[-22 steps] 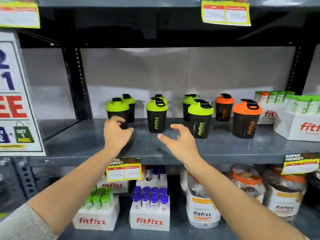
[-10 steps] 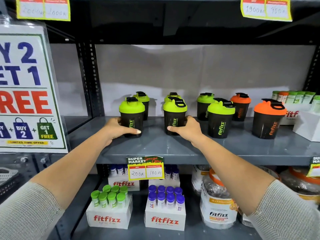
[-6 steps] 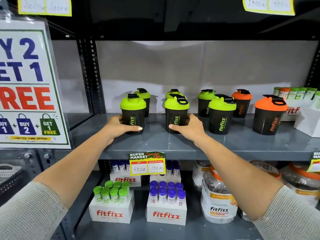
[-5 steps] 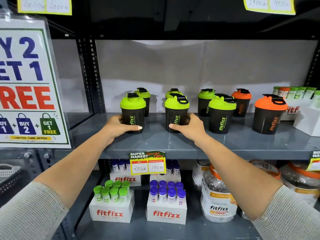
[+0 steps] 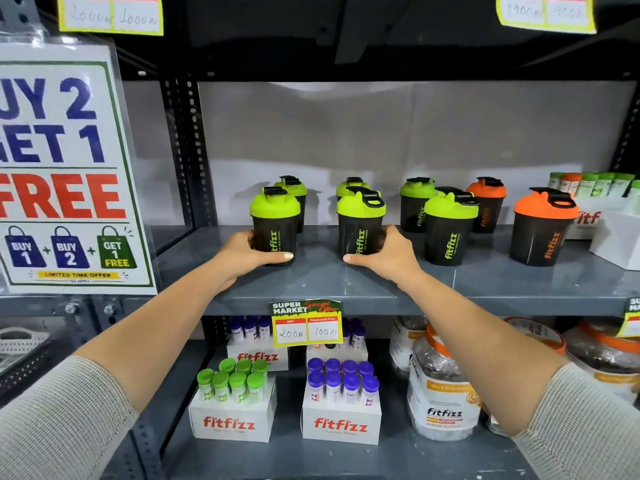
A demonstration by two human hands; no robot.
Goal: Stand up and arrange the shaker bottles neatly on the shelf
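Each grip closed low around an upright green-lidded shaker on the shelf [image 5: 346, 282], left hand [image 5: 247, 252] on the left front shaker [image 5: 275, 225], right hand [image 5: 388, 254] on the middle front shaker [image 5: 360, 225] (long axes vertical, next green one just right of the right grip).

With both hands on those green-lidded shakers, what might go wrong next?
Pushing the left shaker back with the left hand may bump the bottle behind it. The right hand sits low on the middle shaker, which could tip. Its knuckles are near the neighbouring shaker.
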